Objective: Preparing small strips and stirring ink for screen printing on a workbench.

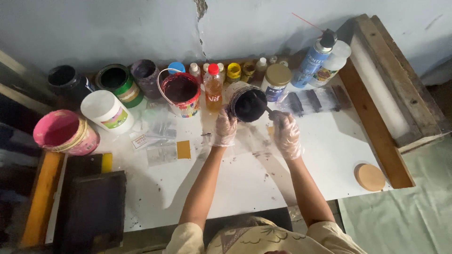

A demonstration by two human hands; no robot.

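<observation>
Jar (248,104) of dark paint tilts in the gripping left hand (225,128), right hand (286,135) pinching a stirring tool (269,112) inside it.

- White worktop (301,174), smeared with dark stains near its middle.
- Along its back edge: paint tubs, a pink bucket (65,132), a white jar (107,111), small bottles, two spray cans.
- Front right: a round tan lid (370,177).
- Left of centre: a small mustard square (183,149) and clear plastic bags (160,136).

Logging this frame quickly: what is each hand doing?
Left hand: closed on the tilted dark paint jar.
Right hand: closed on a thin stirring tool reaching into it.
</observation>
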